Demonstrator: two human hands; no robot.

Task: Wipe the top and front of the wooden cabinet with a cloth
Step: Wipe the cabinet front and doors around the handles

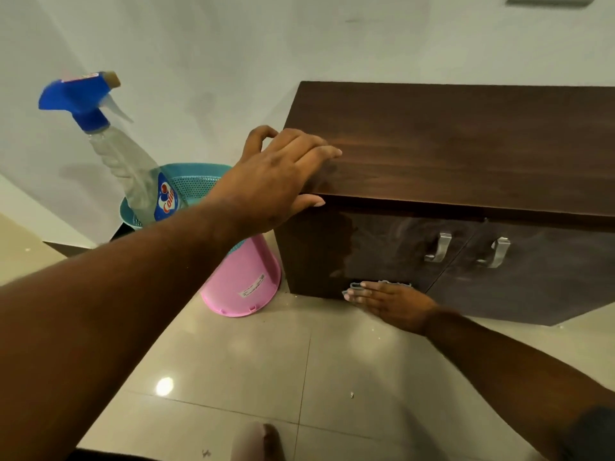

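Left hand (279,174) lies on the near left corner of the wooden cabinet (466,141), fingers spread loosely across the top and thumb hooked under the front edge, gripping nothing else. Farther left, a clear spray bottle (133,168) with a blue trigger head tilts up out of a teal perforated basket (193,181), and below that a pink bucket (243,281) stands on the tiled floor (253,361), close against the cabinet's left side. Along the foot of the cabinet's glossy front, the right hand (389,301) presses flat, fingers straight and together, over a grey cloth (357,287) of which only small edges show past the fingertips and knuckles. To the right, two metal handles (439,247) sit side by side on the doors, near their meeting line. A pale wall (299,44) rises behind the cabinet.
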